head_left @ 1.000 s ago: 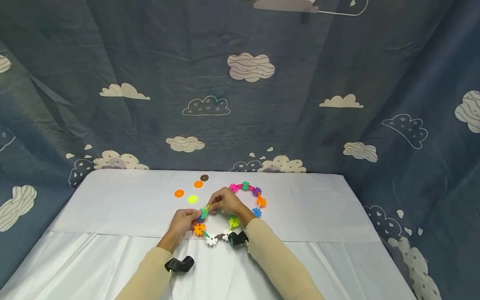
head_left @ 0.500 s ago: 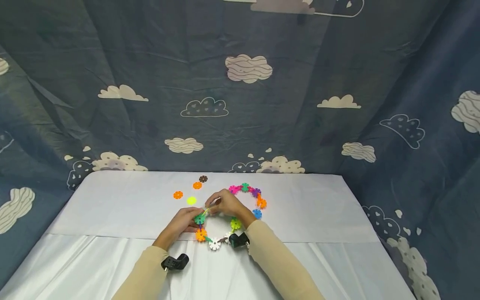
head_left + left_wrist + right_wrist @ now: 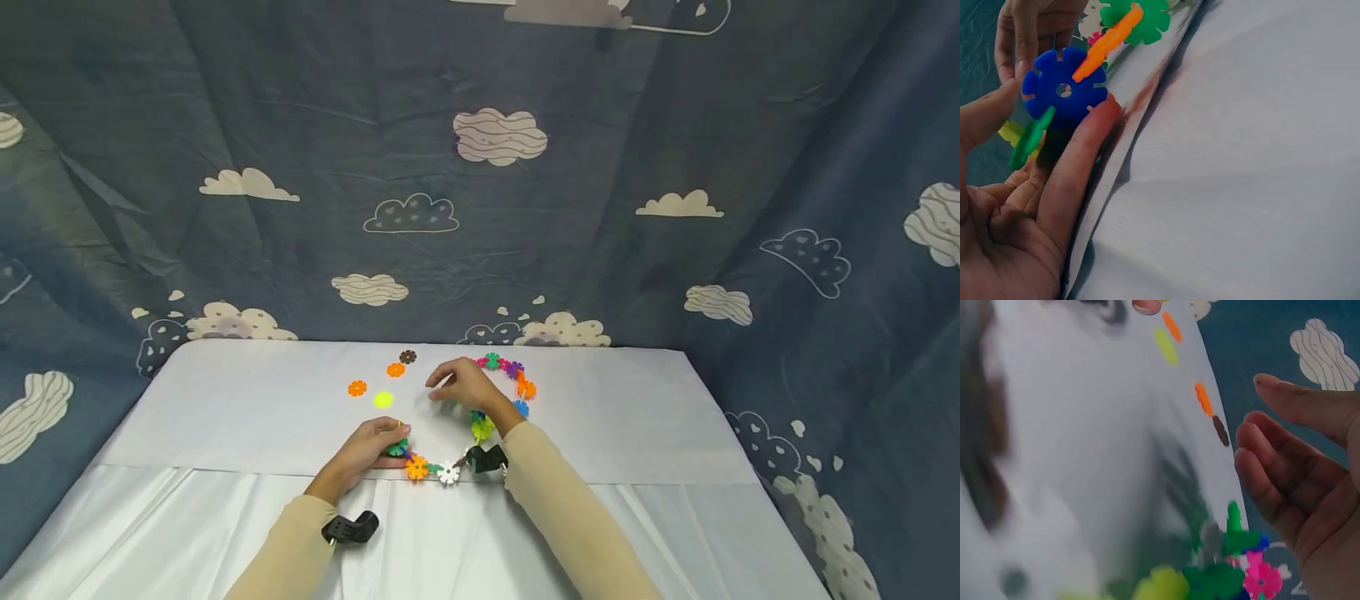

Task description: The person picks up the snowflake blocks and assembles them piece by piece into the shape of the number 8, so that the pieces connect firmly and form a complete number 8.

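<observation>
A chain of interlocked, notched flower-shaped discs curves across the white table in the head view. My left hand [image 3: 365, 446] holds its left end near a green disc [image 3: 397, 447]; an orange disc [image 3: 417, 468] and a white disc [image 3: 447, 473] follow. Close up in the left wrist view, a blue disc [image 3: 1041, 97] lies between thumb and fingers, with a green disc [image 3: 1032, 139] slotted into it. My right hand [image 3: 467, 386] hovers over the loop, fingers loosely bent and holding nothing. Its wrist and forearm hide part of the chain.
Loose discs lie behind the left hand: a yellow one [image 3: 383, 400], two orange ones, the nearer to the left [image 3: 357, 388], and a brown one [image 3: 407, 357]. The chain's far side, with a blue disc [image 3: 521, 408], curves right of the right hand. A dark cloud-print curtain [image 3: 420, 275] stands behind the table.
My right hand has let go of the chain's left end and moved up and right. The left hand still holds that end, which has dropped slightly; the nearer discs have shifted right.
</observation>
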The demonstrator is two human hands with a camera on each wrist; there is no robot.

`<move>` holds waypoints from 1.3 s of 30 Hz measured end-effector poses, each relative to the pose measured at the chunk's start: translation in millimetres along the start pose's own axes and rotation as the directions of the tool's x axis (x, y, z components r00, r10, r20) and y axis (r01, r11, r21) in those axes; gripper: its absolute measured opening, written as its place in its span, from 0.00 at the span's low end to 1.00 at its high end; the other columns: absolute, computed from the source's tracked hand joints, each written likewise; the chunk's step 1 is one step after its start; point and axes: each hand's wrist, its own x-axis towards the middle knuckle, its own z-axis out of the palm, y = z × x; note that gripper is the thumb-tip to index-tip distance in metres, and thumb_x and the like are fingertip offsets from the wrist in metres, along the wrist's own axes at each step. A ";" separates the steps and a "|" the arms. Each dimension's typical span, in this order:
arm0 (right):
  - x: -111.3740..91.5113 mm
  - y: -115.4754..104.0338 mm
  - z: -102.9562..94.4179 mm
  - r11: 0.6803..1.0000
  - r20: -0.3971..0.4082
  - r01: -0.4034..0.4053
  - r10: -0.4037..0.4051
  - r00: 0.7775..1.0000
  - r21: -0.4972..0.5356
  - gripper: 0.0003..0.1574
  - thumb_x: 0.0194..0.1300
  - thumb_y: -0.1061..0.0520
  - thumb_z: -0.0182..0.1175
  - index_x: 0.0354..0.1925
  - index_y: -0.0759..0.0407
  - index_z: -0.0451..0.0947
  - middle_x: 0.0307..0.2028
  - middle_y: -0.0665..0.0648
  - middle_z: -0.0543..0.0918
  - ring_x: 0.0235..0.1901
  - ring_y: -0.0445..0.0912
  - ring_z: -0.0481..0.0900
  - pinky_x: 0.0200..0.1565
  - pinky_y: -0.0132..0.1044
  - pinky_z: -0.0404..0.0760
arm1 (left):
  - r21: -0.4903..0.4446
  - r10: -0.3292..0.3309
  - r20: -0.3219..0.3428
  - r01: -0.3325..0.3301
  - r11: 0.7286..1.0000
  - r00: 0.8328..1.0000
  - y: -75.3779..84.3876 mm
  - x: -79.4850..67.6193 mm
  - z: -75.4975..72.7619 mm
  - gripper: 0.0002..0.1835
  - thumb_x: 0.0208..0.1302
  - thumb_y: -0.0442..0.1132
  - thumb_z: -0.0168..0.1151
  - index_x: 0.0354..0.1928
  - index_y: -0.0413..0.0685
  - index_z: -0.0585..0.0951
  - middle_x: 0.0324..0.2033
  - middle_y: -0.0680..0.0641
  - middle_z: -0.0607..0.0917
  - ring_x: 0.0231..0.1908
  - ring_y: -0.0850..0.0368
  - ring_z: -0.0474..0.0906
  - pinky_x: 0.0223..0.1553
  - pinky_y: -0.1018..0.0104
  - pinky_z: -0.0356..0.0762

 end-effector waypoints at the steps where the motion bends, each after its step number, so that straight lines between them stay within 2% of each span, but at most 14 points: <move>1: 3.5 -1.7 1.4 1.000 0.015 -0.001 0.001 1.000 -0.011 0.10 0.57 0.64 0.69 0.39 0.66 0.84 0.36 0.57 0.86 0.28 0.42 0.79 0.31 0.31 0.80 | -0.014 -0.005 -0.007 0.004 1.000 1.000 -1.6 0.8 -0.7 0.21 0.70 0.43 0.58 0.52 0.31 0.70 0.38 0.41 0.75 0.33 0.55 0.81 0.39 0.60 0.85; 8: 34.9 -16.8 15.7 0.990 0.151 0.007 0.015 0.988 -0.141 0.12 0.57 0.62 0.70 0.41 0.64 0.84 0.36 0.55 0.86 0.34 0.43 0.80 0.36 0.29 0.79 | -0.080 0.003 -0.023 -0.005 0.997 1.000 -3.4 -0.1 -2.5 0.16 0.72 0.40 0.54 0.49 0.32 0.68 0.37 0.40 0.75 0.34 0.54 0.80 0.40 0.61 0.84; 12: 48.6 -20.8 25.6 0.972 0.225 -0.026 0.081 0.971 -0.235 0.16 0.57 0.59 0.70 0.46 0.58 0.84 0.34 0.53 0.83 0.34 0.41 0.77 0.38 0.29 0.76 | -0.093 -0.005 -0.045 0.001 0.996 0.999 -2.4 -1.4 -0.4 0.15 0.72 0.40 0.53 0.47 0.33 0.66 0.36 0.38 0.78 0.34 0.53 0.80 0.40 0.59 0.85; 15: 53.8 -20.4 33.5 0.951 0.280 -0.044 0.135 0.950 -0.306 0.24 0.58 0.59 0.70 0.54 0.52 0.81 0.37 0.53 0.80 0.36 0.42 0.73 0.41 0.31 0.74 | -0.091 -0.008 -0.044 0.004 0.996 0.999 -2.2 -1.8 0.4 0.14 0.72 0.40 0.53 0.46 0.34 0.66 0.36 0.38 0.79 0.34 0.52 0.81 0.40 0.58 0.84; 18: 56.0 -17.8 40.2 0.924 0.326 -0.001 0.137 0.935 -0.383 0.30 0.60 0.58 0.68 0.60 0.48 0.77 0.42 0.55 0.79 0.39 0.43 0.72 0.47 0.33 0.74 | -0.089 0.001 -0.017 -0.003 0.996 1.000 -1.8 -2.2 -0.1 0.16 0.73 0.41 0.53 0.48 0.32 0.67 0.37 0.39 0.78 0.35 0.53 0.81 0.41 0.58 0.84; 20: 57.1 -16.3 43.5 0.908 0.340 0.044 0.112 0.934 -0.417 0.30 0.60 0.57 0.68 0.61 0.47 0.77 0.45 0.55 0.78 0.42 0.43 0.71 0.50 0.33 0.73 | -0.082 0.013 0.003 -0.013 0.997 1.000 -1.4 -2.4 -0.9 0.18 0.73 0.42 0.53 0.51 0.30 0.67 0.38 0.40 0.76 0.35 0.54 0.80 0.41 0.58 0.84; 23: 58.9 -14.1 47.1 0.904 0.335 0.073 0.080 0.939 -0.421 0.24 0.59 0.58 0.69 0.55 0.48 0.81 0.47 0.54 0.79 0.43 0.44 0.72 0.51 0.34 0.73 | -0.060 0.042 0.023 -0.041 0.997 0.999 -0.9 -3.2 -2.1 0.22 0.72 0.42 0.54 0.54 0.27 0.68 0.39 0.42 0.74 0.34 0.56 0.80 0.40 0.60 0.85; 27: 58.8 -13.8 48.3 0.913 0.318 0.059 0.080 0.945 -0.403 0.15 0.55 0.60 0.72 0.42 0.50 0.82 0.43 0.51 0.78 0.43 0.43 0.72 0.51 0.33 0.73 | -0.033 0.075 0.036 -0.074 0.997 0.997 -1.0 -4.7 -2.2 0.24 0.72 0.43 0.55 0.55 0.25 0.71 0.40 0.43 0.74 0.35 0.57 0.79 0.39 0.61 0.85; 32: 55.0 -13.2 46.8 0.917 0.308 0.063 0.067 0.949 -0.394 0.12 0.54 0.62 0.72 0.33 0.53 0.77 0.33 0.49 0.76 0.36 0.41 0.71 0.43 0.30 0.73 | -0.026 0.099 0.061 -0.098 0.995 0.993 -3.3 -4.1 -2.2 0.26 0.73 0.45 0.53 0.59 0.26 0.72 0.52 0.36 0.75 0.39 0.56 0.79 0.42 0.61 0.84; 36: 46.7 -13.0 42.7 0.954 0.289 0.072 0.015 0.957 -0.289 0.12 0.56 0.67 0.68 0.29 0.56 0.75 0.25 0.48 0.75 0.28 0.40 0.70 0.33 0.27 0.71 | -0.027 0.111 0.086 -0.109 0.994 0.990 -4.0 -2.9 -2.3 0.27 0.74 0.45 0.51 0.62 0.26 0.69 0.62 0.33 0.70 0.43 0.56 0.78 0.44 0.60 0.83; 39: 39.3 -11.0 38.0 0.975 0.269 0.077 -0.018 0.963 -0.208 0.10 0.56 0.70 0.65 0.28 0.58 0.76 0.22 0.48 0.75 0.25 0.39 0.70 0.30 0.27 0.71 | -0.022 0.110 0.098 -0.108 0.994 0.989 -3.4 -3.6 -2.1 0.27 0.74 0.44 0.51 0.62 0.25 0.68 0.63 0.33 0.69 0.44 0.57 0.78 0.44 0.60 0.83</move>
